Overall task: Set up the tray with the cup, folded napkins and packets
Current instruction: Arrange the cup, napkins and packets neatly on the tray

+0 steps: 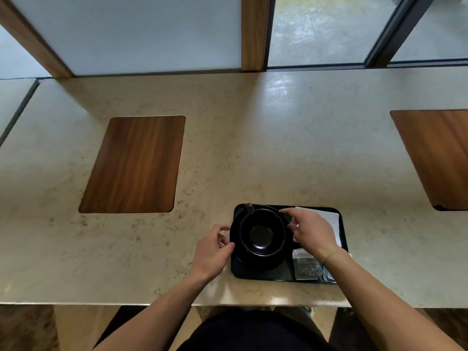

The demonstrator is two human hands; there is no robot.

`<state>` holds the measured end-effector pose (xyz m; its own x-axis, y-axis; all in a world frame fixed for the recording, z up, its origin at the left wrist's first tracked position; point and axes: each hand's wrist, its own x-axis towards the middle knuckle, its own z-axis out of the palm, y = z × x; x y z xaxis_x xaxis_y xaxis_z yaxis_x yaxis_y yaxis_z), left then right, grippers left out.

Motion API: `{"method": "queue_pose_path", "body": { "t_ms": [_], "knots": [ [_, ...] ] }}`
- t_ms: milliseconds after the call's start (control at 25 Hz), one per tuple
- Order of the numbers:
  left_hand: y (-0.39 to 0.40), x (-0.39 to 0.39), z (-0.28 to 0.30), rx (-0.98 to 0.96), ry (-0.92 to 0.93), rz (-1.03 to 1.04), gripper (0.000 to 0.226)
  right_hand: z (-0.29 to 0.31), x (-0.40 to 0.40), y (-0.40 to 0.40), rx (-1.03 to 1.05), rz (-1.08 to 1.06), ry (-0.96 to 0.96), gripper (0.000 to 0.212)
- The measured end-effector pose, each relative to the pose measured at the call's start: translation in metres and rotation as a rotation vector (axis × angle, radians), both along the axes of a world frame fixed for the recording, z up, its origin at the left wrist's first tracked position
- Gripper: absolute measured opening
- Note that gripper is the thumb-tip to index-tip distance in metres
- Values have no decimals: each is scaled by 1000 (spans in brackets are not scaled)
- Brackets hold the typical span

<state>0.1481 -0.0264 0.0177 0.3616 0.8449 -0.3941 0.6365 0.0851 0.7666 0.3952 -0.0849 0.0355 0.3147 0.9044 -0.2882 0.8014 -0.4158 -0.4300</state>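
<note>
A black tray (263, 276) lies at the lower centre-right of the frame, near the front edge of a pale stone counter (253, 148). On its left half stands a black cup (262, 234) on a black saucer (236, 258), the cup's handle pointing toward the tray's upper-left corner. The left hand (212, 252) pinches the saucer's left rim between thumb and curled fingers. The right hand (310, 230) reaches over the tray's right half, fingertips touching the cup's right rim; whether it truly grips the cup cannot be told. Beneath that hand a white napkin (331, 219) lies in the tray's upper right, and grey packets (306, 268) lie in its lower right. Wooden insets (134, 164) sit in the counter at mid-left and far right.
</note>
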Motion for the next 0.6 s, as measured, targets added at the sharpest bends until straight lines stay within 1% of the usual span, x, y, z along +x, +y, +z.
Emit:
{"method": "queue_pose_path", "body": {
  "t_ms": [280,440,600],
  "knots": [
    [33,9,-3,122,94,-163,37,-2,-13,-22,-115,-16,-75,25],
    [46,21,-4,212,129,-235,35,-4,-21,-35,-116,-30,-81,29],
    [59,33,-4,240,158,-296,34,-6,-26,-42,-98,-43,-92,32]
  ]
}}
